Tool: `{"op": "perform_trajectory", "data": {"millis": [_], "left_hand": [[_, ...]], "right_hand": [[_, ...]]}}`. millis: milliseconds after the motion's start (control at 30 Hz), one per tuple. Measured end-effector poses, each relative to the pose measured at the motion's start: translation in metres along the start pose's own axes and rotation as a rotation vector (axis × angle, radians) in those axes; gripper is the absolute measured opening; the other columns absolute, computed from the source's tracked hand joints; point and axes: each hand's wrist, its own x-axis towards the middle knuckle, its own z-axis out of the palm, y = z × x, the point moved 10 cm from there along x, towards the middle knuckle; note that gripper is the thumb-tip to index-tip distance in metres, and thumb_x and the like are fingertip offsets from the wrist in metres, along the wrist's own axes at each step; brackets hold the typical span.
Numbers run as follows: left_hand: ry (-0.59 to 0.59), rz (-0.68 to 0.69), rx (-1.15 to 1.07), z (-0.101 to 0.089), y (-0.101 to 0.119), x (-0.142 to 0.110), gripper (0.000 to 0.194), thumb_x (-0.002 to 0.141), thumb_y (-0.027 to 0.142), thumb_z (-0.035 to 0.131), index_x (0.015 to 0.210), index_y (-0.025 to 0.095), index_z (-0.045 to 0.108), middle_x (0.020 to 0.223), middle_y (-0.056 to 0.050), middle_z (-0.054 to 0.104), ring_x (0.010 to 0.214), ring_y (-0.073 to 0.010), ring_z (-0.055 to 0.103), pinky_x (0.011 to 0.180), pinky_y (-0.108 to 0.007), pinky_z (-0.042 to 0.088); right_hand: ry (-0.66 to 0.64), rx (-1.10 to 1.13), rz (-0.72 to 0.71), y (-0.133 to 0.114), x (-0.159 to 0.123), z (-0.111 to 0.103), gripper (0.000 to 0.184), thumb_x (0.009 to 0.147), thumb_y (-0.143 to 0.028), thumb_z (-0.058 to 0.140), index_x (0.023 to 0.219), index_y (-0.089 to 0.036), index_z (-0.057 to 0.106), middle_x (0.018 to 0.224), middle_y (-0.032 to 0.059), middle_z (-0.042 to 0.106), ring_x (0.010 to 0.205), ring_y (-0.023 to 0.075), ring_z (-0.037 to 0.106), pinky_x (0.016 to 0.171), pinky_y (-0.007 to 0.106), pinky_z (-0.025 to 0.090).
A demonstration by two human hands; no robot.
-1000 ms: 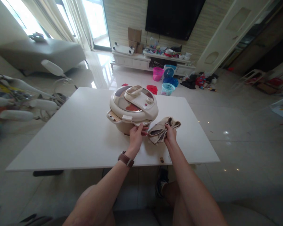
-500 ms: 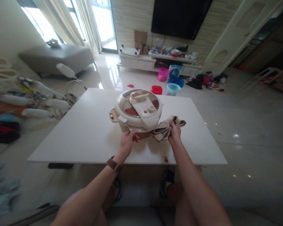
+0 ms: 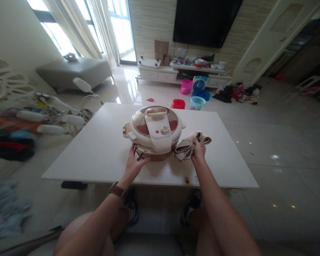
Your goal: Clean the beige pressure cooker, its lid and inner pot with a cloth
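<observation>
A cream and brown pressure cooker [image 3: 158, 140] with a domed lid and see-through windows stands on the white table [image 3: 96, 153]. A dial and a red button sit on its lid bar. At the cooker's front left, my left hand [image 3: 136, 161] has its fingers spread, the tips against or very close to the lower side; exact contact is hard to tell. My right hand [image 3: 199, 151] is closed around a bunched beige and dark-brown cloth [image 3: 185, 148], whose left end hangs beside the cooker's right side.
Near the table's front edge lies a small brown piece [image 3: 187, 180]. Beyond the table are a red bin [image 3: 178, 104], a light-blue basket [image 3: 197, 102] and a pink basket [image 3: 186, 86]. A lamp-like fixture with white shades [image 3: 74, 120] stands left of the table.
The cooker has turned slightly, its lid bar now facing more toward me. My left hand has gone from pinching the front rim to spread fingers farther left. The right hand keeps the cloth.
</observation>
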Motion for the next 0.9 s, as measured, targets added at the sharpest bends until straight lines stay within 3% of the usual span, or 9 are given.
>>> {"op": "perform_trajectory", "data": {"millis": [100, 267, 567, 733, 900], "left_hand": [[0.038, 0.032, -0.009, 0.014, 0.006, -0.004, 0.115, 0.053, 0.027, 0.101, 0.154, 0.033, 0.047, 0.163, -0.013, 0.047, 0.152, -0.036, 0.046, 0.109, -0.045, 0.059], [0.082, 0.07, 0.015, 0.021, 0.021, 0.001, 0.105, 0.055, 0.021, 0.1, 0.149, 0.027, 0.053, 0.149, -0.013, 0.061, 0.132, -0.0308, 0.064, 0.102, -0.038, 0.062], [0.07, 0.07, 0.102, 0.027, 0.013, 0.032, 0.111, 0.053, 0.019, 0.099, 0.153, 0.028, 0.051, 0.136, -0.011, 0.072, 0.111, -0.027, 0.075, 0.097, -0.039, 0.062], [0.06, 0.085, 0.065, 0.035, 0.016, 0.062, 0.104, 0.05, 0.017, 0.099, 0.146, 0.025, 0.058, 0.134, -0.013, 0.073, 0.114, -0.0282, 0.074, 0.096, -0.038, 0.063], [0.025, 0.082, 0.011, 0.055, 0.011, 0.093, 0.104, 0.049, 0.017, 0.099, 0.144, 0.024, 0.059, 0.143, -0.014, 0.068, 0.127, -0.0286, 0.069, 0.101, -0.036, 0.06]], "right_hand": [[0.015, 0.004, 0.009, 0.001, -0.002, -0.002, 0.027, 0.062, -0.011, 0.078, 0.09, -0.014, 0.075, 0.082, 0.0006, 0.079, 0.081, 0.0176, 0.077, 0.063, 0.022, 0.063], [0.004, 0.034, 0.04, -0.001, -0.005, -0.004, 0.029, 0.062, -0.011, 0.079, 0.091, -0.013, 0.076, 0.086, 0.0007, 0.08, 0.079, 0.0157, 0.075, 0.064, 0.021, 0.063], [0.026, 0.023, 0.019, -0.011, 0.0, -0.015, 0.033, 0.062, -0.012, 0.08, 0.095, -0.012, 0.078, 0.088, 0.0016, 0.081, 0.081, 0.0172, 0.076, 0.066, 0.022, 0.064], [0.015, 0.02, 0.02, -0.01, 0.0, -0.018, 0.035, 0.061, -0.013, 0.081, 0.096, -0.013, 0.078, 0.084, 0.0, 0.08, 0.078, 0.017, 0.076, 0.065, 0.024, 0.064], [0.008, -0.006, 0.013, -0.011, -0.005, -0.018, 0.034, 0.062, -0.016, 0.08, 0.096, -0.013, 0.078, 0.085, 0.0009, 0.081, 0.08, 0.0181, 0.077, 0.067, 0.024, 0.065]]}}
